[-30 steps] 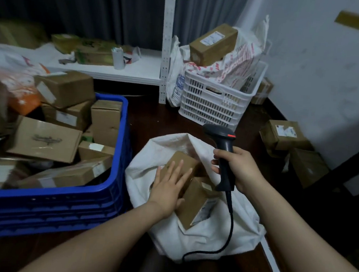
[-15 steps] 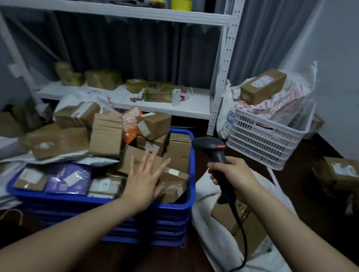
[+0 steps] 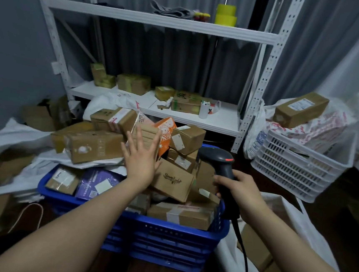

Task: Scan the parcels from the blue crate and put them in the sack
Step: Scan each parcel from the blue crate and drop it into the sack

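From the head view, the left hand (image 3: 140,158) is over the blue crate (image 3: 166,223), palm down, fingers straight and spread, holding nothing. It sits in front of a tall brown box (image 3: 147,136) in the pile; whether the fingertips touch that box cannot be told.

The right hand (image 3: 239,191) is wrapped round the handle of the scanner (image 3: 215,158) and holds it upright at the crate's right end. The scanner's head points left, with a red light showing on top. Its black cable (image 3: 243,250) hangs from the handle along the crate's right side to the bottom edge of the picture.

The crate stands on the dark floor, heaped with parcels. A logo box (image 3: 173,179) lies tilted just right of the left wrist, a purple parcel (image 3: 98,183) lies near the crate's left end, and a long box (image 3: 180,215) rests against the near rim. An orange packet (image 3: 166,132) stands among the boxes at the back.

The sack (image 3: 297,222) lies open just right of the crate, below the right forearm, with brown boxes (image 3: 253,244) inside it.

Further right stands a white basket (image 3: 297,168) lined with a printed bag and topped by a labelled box (image 3: 300,108). A white rack (image 3: 162,21) behind the crate carries more boxes and yellow tape (image 3: 226,15).
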